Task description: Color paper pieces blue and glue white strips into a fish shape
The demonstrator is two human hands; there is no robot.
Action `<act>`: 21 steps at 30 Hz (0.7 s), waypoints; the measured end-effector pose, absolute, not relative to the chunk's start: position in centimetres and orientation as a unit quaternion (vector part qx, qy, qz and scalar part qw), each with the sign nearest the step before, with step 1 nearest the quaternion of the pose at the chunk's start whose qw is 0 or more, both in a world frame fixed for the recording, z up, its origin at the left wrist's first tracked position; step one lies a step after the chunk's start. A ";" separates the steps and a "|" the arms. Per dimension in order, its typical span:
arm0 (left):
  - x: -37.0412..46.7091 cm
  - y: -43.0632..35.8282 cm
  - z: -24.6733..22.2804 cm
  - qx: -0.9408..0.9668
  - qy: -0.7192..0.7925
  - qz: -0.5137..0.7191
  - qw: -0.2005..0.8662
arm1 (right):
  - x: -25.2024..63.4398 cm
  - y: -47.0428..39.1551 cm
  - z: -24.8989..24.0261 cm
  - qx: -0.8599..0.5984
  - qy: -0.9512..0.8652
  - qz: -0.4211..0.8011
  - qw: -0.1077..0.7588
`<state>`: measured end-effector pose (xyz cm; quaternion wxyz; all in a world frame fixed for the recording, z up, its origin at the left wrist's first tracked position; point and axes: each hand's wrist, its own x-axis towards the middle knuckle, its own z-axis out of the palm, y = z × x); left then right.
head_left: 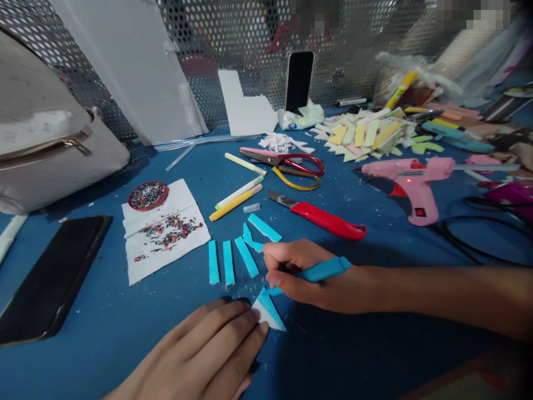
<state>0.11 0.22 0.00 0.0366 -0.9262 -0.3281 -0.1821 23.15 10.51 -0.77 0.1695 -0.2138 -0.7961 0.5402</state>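
Left hand (214, 344), its grip open and flat, presses a part-blue white piece (270, 312) to the tabletop (166, 303); the right hand (306, 254) grips a blue marker (327, 269), tip at the piece.

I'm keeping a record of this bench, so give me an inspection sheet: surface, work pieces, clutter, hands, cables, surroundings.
Surface: blue tabletop, scattered with small flecks.
Work pieces: part-blue white piece; blue strips beyond it.
Clutter: red cutter, blade exposed; scissors; pink glue gun, red light lit; heaped scraps.
Left hand: fingers on the white piece.
Right hand: holds blue marker, tip at the piece.
Cables: black cable at right.
Surroundings: perforated screen behind.
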 end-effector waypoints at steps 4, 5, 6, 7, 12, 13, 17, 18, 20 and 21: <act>0.0 0.3 0.2 -0.932 -0.321 -0.162 0.039 | 23.2 10.5 -0.8 -0.218 -0.799 0.533 0.171; 0.0 0.3 0.3 -0.933 -0.320 -0.159 0.039 | 23.2 10.5 -0.8 -0.221 -0.798 0.531 0.180; 0.0 0.4 0.3 -0.933 -0.319 -0.159 0.039 | 23.2 10.5 -0.9 -0.223 -0.798 0.529 0.186; 0.0 0.4 0.3 -0.933 -0.318 -0.161 0.041 | 23.2 10.5 -0.9 -0.224 -0.797 0.528 0.189; 0.0 0.3 0.2 -0.932 -0.320 -0.166 0.045 | 23.2 10.5 -0.8 -0.208 -0.793 0.545 0.176; 0.0 0.3 0.1 -0.932 -0.321 -0.164 0.043 | 23.2 10.5 -0.7 -0.203 -0.788 0.554 0.177; -0.2 0.1 0.0 -0.933 -0.319 -0.159 0.043 | 23.1 10.5 -0.7 -0.224 -0.775 0.558 0.195; -0.1 0.1 0.0 -0.934 -0.318 -0.158 0.041 | 23.1 10.5 -0.7 -0.228 -0.777 0.554 0.192; -0.1 0.1 0.1 -0.934 -0.319 -0.159 0.036 | 23.1 10.5 -0.7 -0.217 -0.783 0.558 0.171; 0.0 0.1 0.1 -0.933 -0.321 -0.157 0.034 | 23.1 10.5 -0.7 -0.210 -0.781 0.564 0.167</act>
